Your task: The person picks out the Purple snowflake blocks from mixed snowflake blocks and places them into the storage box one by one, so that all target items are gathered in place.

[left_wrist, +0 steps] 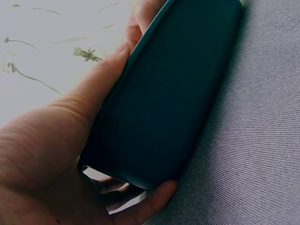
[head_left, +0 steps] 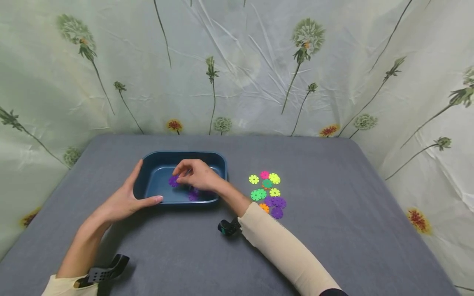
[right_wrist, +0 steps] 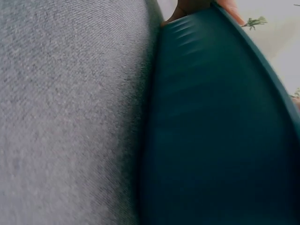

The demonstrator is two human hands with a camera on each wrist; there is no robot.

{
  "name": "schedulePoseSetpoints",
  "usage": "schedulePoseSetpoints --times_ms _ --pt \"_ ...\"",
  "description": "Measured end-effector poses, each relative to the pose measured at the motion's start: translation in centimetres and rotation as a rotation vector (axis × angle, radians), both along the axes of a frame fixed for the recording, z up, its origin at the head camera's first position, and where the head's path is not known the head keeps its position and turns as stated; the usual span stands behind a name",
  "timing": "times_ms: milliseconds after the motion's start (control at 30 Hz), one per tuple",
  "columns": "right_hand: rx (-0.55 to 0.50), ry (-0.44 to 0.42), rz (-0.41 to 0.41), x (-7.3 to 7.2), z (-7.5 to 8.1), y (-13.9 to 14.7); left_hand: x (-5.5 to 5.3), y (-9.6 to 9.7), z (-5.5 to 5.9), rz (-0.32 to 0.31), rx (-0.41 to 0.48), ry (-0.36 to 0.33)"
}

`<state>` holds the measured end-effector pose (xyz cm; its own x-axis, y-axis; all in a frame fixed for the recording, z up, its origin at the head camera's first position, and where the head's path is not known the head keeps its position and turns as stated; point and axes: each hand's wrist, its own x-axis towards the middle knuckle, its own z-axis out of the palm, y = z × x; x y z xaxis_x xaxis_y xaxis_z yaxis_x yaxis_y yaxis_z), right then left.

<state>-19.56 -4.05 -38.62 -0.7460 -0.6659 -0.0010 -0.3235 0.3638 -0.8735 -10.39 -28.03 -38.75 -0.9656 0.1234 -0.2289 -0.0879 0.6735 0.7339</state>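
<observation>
Apparently partway: in the head view, purple pieces (head_left: 194, 195) lay inside the blue tray (head_left: 157, 181), while a mixed-colour cluster (head_left: 267, 183) lay outside, right of it. My right hand (head_left: 200, 176), reaching over the tray's near-right corner, pinched a purple disc (head_left: 173, 181) above its floor; my left hand (head_left: 124, 199) gripped its left end. Left wrist view: thumb pressed to the tray's rim, fingers round its end. Right wrist view: mostly tray wall; my pinch could not be told there.
</observation>
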Motion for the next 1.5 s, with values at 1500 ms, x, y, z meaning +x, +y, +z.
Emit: schedulePoseSetpoints --times_ms 1500 --pt "0.175 0.043 -0.016 0.07 -0.44 -0.28 0.05 0.03 -0.27 0.002 0.003 -0.002"
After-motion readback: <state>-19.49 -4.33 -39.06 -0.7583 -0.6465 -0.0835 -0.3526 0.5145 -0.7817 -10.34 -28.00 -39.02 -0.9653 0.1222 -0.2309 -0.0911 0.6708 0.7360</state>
